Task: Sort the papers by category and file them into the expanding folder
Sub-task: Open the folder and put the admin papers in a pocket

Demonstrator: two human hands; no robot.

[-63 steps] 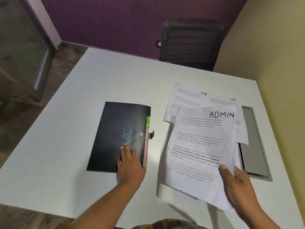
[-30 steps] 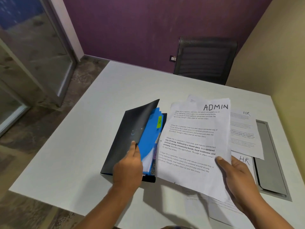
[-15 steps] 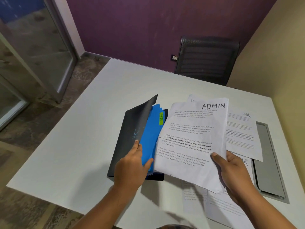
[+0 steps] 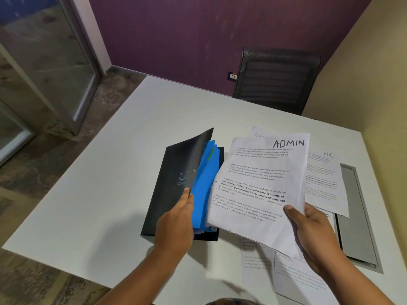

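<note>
Head view: left hand (image 4: 176,219) pinches open the expanding folder (image 4: 174,170); right hand (image 4: 312,230) grips the ADMIN sheet (image 4: 257,183), which overlaps an HR sheet (image 4: 323,181) beside a grey hatch (image 4: 352,216).

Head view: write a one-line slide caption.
Left hand holds the expanding folder open; right hand holds the ADMIN paper at its blue dividers.

White table (image 4: 110,194) under folder (image 4: 176,170), loose papers (image 4: 323,181).
</note>
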